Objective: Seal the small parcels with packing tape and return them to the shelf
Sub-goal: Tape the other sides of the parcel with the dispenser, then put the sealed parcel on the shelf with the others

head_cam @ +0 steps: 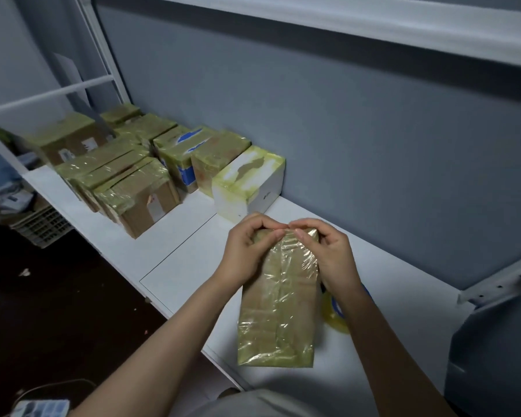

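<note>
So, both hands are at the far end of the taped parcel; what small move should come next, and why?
Probably press the tape flat over that far end. The left hand and right hand pinch the top edge of the parcel, where the tape looks wrinkled, while its body is already wrapped. The tape roll lies beside it on the shelf.
</note>
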